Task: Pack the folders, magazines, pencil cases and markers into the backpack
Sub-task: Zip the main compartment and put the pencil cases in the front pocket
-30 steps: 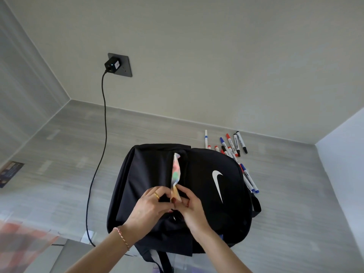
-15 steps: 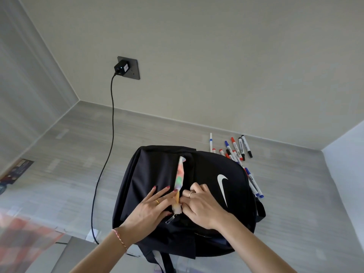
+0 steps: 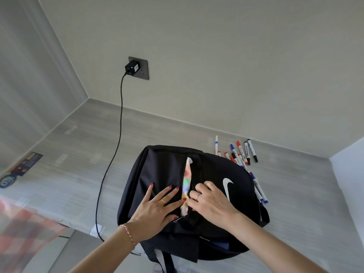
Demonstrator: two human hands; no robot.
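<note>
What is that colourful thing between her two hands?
In the head view, a pastel pencil case sits in the backpack's open pocket, between left hand and right hand.

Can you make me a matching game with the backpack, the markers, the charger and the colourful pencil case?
Things:
1. backpack
2. markers
3. charger
4. colourful pencil case

Places:
A. plugged into the wall socket
B. lying loose on the floor by the wall
C. poking out of a zip pocket
D. flat on the floor under both hands

Pairs: 1-D, 2-B, 3-A, 4-C
</note>
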